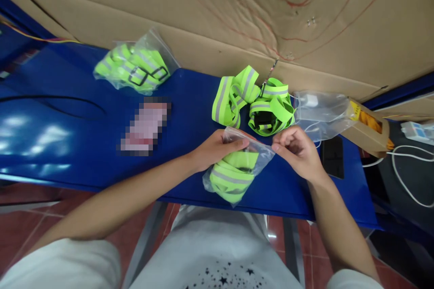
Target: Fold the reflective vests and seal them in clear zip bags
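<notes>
Between my hands is a clear zip bag [233, 171] with a folded neon-yellow reflective strap [233, 178] inside. My left hand [219, 146] grips the bag's upper left, thumb lying over the front near the opening. At the bag's upper right corner, the fingertips of my right hand [294, 151] pinch the edge. Just beyond my hands lie loose reflective straps [222, 99], with another coiled strap bundle [273, 108] beside them that has a dark buckle. Farther left sits a second clear bag [135, 65] filled with similar straps and black buckles.
A pixelated pink item [145, 126] lies on the blue table [190, 95]. To the right are a clear bag with a white adapter [310, 101], a dark phone [332, 156] and a cardboard box [369, 128]. Cardboard [135, 13] walls the back; a black cable [68, 97] lies left.
</notes>
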`<state>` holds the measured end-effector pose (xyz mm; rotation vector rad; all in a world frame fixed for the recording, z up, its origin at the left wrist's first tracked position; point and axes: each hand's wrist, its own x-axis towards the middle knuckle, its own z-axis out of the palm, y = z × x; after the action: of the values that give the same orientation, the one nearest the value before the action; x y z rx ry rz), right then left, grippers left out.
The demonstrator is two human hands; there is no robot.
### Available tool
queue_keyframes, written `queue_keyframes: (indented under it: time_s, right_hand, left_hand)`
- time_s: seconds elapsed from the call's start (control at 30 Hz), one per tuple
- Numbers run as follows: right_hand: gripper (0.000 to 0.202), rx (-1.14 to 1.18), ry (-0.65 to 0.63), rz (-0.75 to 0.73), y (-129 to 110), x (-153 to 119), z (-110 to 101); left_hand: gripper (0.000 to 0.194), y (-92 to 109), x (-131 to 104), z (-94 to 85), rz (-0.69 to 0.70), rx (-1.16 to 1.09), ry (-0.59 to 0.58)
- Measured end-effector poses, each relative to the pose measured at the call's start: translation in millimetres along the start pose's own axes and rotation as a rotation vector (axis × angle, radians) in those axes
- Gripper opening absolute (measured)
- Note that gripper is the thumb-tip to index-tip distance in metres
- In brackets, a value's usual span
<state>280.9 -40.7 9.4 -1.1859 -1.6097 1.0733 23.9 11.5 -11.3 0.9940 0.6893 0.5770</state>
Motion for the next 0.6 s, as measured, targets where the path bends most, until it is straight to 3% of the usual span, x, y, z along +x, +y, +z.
queue_keyframes:
  time_s: [0.2, 0.33, 0.47, 0.6]
  right_hand:
    - [0.032, -0.095, -0.048, 0.176, 1.4, 3.8, 2.3]
    - [0.036, -0.115, 0.024, 0.12, 0.5, 7.2, 2.9]
    - [0.037, -0.074, -0.011, 0.15, 0.2, 9.6, 4.8]
    - [0.031, -0.004, -0.056, 0.225, 2.4, 9.1, 7.9]
  left_hand:
    - [0.051, 4.4, -2.3, -1.8, -0.017, -0.1, -0.002]
    - [0.052, 4.5, 0.4, 1.0, -0.041, -0.132, 0.032]
    - [0.056, -0.2, 2.2, 3.5, -0.027, -0.183, 0.056]
    - [0.06, -3.2, 1.1, 3.5, 0.024, -0.071, 0.065]
